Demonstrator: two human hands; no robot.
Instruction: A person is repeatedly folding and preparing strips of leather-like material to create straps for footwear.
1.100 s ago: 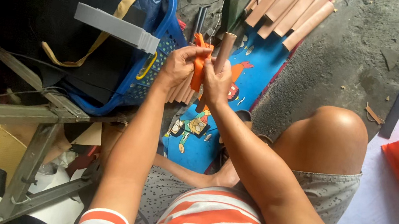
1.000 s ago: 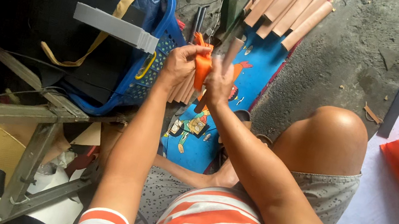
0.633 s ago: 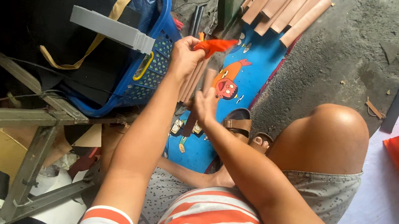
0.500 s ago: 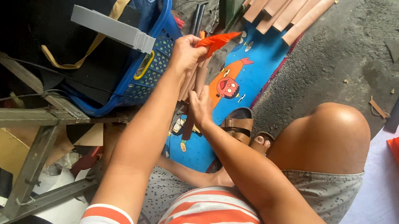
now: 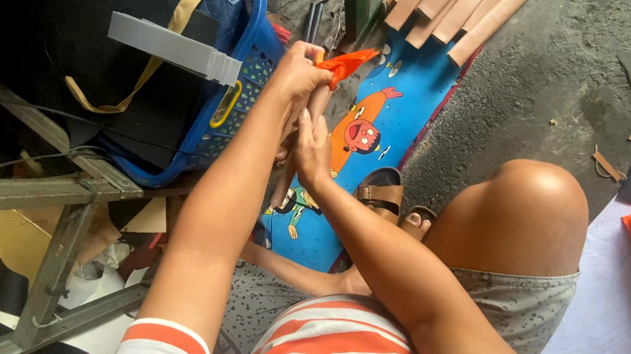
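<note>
Head view: a seated person works over a blue cartoon-printed mat (image 5: 393, 130).
Left hand (image 5: 299, 75): fingers clamped on an orange strip (image 5: 347, 62), pinching its near end; the rest sticks out past the fingertips toward the mat's far edge.
Right hand (image 5: 310, 146): just below the left, fingers closed around a bundle of tan strips (image 5: 279, 188), upright between both hands.
Nearby: blue basket (image 5: 253, 62) beside the mat's left edge; tan leather pieces (image 5: 458, 3) at its far end.
</note>
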